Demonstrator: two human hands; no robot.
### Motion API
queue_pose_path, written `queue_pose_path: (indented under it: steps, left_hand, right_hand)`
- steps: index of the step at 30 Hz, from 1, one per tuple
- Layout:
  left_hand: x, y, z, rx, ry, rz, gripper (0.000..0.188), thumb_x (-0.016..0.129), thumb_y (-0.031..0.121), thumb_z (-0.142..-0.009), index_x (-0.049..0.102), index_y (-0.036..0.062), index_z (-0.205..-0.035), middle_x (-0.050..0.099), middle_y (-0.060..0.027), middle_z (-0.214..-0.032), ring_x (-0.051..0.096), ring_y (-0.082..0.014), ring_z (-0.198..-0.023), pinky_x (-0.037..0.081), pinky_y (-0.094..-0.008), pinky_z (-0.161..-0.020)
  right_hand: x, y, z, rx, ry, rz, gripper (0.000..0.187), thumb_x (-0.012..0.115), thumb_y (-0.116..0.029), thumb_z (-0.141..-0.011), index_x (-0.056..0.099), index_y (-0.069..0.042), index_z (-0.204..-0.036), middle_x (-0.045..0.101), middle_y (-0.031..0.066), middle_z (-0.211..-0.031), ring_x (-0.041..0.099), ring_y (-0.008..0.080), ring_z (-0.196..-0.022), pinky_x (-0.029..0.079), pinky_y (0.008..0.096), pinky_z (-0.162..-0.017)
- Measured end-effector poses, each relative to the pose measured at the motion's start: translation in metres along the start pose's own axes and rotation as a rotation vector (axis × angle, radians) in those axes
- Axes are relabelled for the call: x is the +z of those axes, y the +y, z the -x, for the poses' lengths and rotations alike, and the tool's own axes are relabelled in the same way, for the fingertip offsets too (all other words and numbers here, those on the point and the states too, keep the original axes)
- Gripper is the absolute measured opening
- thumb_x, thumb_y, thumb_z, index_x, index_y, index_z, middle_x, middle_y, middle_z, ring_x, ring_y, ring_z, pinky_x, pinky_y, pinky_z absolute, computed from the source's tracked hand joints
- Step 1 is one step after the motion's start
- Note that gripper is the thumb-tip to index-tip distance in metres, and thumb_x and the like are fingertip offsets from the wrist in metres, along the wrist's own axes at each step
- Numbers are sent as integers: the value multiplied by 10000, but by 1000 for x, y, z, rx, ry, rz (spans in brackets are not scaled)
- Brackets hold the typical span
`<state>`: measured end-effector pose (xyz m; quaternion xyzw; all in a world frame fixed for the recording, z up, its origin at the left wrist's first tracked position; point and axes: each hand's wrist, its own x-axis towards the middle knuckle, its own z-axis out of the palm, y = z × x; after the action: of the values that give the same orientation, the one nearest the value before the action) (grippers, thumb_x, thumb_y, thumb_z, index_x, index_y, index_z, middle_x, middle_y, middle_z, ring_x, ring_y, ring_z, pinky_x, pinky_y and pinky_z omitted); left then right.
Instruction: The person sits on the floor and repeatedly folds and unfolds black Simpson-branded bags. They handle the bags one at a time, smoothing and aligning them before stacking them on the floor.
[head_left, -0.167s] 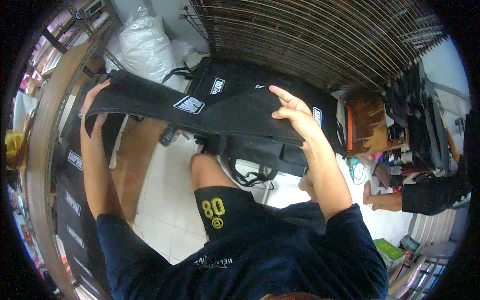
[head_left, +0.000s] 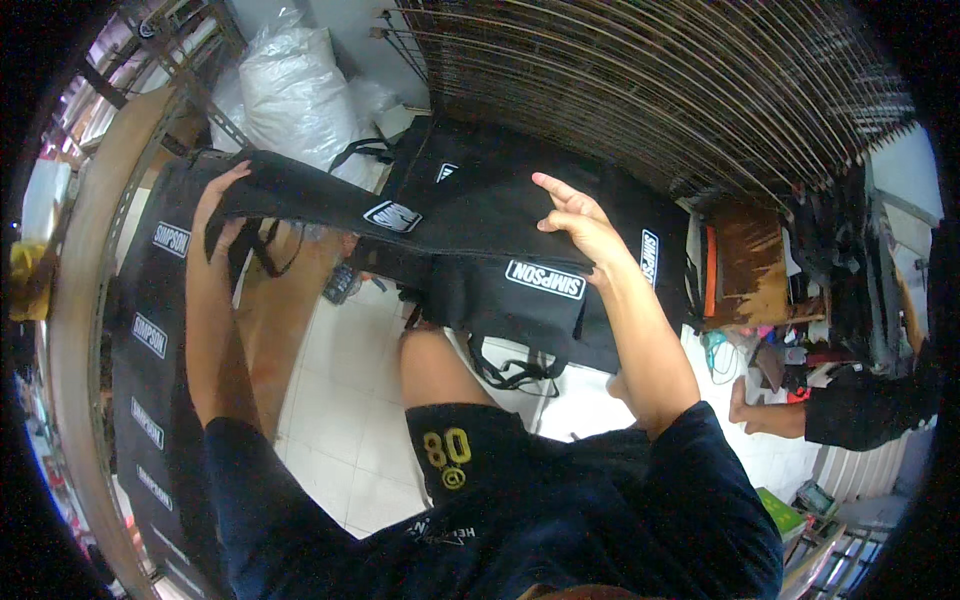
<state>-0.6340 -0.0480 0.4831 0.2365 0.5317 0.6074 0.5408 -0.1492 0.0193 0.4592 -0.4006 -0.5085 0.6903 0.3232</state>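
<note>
I hold a flat black fabric bag (head_left: 330,200) with a white label stretched out in front of me. My left hand (head_left: 218,205) grips its left end, near the wooden shelf post. My right hand (head_left: 578,228) rests with fingers apart on the right end of the bag, above a pile of more black bags (head_left: 520,270) with white labels and dangling straps. My bare knee (head_left: 430,360) and dark shorts with yellow digits are below.
A stack of black labelled bags (head_left: 150,340) lines the wooden shelf at left. A white plastic sack (head_left: 285,90) stands at the back, a wire grid panel (head_left: 650,90) at upper right. Another person's foot (head_left: 755,410) and clutter lie right. White tile floor (head_left: 330,420) below.
My right hand has lifted slightly and its fingers have spread on the bag. The bag in my hands has shifted a little to the right over the pile.
</note>
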Motion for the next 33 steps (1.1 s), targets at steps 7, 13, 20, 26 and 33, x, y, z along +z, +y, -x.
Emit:
queue_pose_path:
  steps: [7, 13, 20, 26, 33]
  left_hand:
    - [1, -29, -82, 39, -50, -51, 597, 534, 103, -790, 364, 8, -1355, 502, -131, -1259, 527, -221, -1093, 429, -319, -925]
    - [-22, -95, -125, 168, -189, -305, 751, 543, 84, -732, 248, 31, -1421, 353, -130, -1403, 400, -238, -1242, 323, -312, -1015]
    - [-109, -237, -216, -8, -146, -654, 913, 590, -72, -706, 93, 80, -1456, 282, -173, -1436, 349, -262, -1281, 254, -331, -1059]
    - [-109, -302, -278, -93, -342, -787, 904, 562, -106, -790, 13, 146, -1463, 312, -225, -1400, 340, -277, -1290, 232, -329, -1062]
    - [-160, -355, -288, -166, -212, -846, 978, 577, -50, -812, -135, 192, -1439, 342, -226, -1384, 319, -294, -1310, 298, -360, -1038]
  right_hand:
    - [7, 1, -68, -27, 78, 133, 750, 547, 48, -639, 369, -16, -1365, 237, 132, -1481, 108, 206, -1398, 295, 267, -1012]
    - [4, 80, -64, -33, 183, 23, 829, 500, 110, -613, 278, -11, -1403, 230, 132, -1480, 226, 210, -1362, 238, 305, -1071]
    - [-17, 295, -115, 32, 210, 149, 845, 485, 179, -740, 136, -103, -1456, 279, 134, -1430, 354, 205, -1262, 324, 281, -1015]
    - [-2, 388, -157, -32, 333, 563, 850, 519, 150, -678, 160, -16, -1429, 257, 211, -1442, 189, 292, -1371, 180, 319, -1097]
    - [-9, 414, -162, -10, 399, 561, 848, 576, 116, -658, 224, -33, -1415, 276, 230, -1418, 258, 326, -1336, 236, 335, -1082]
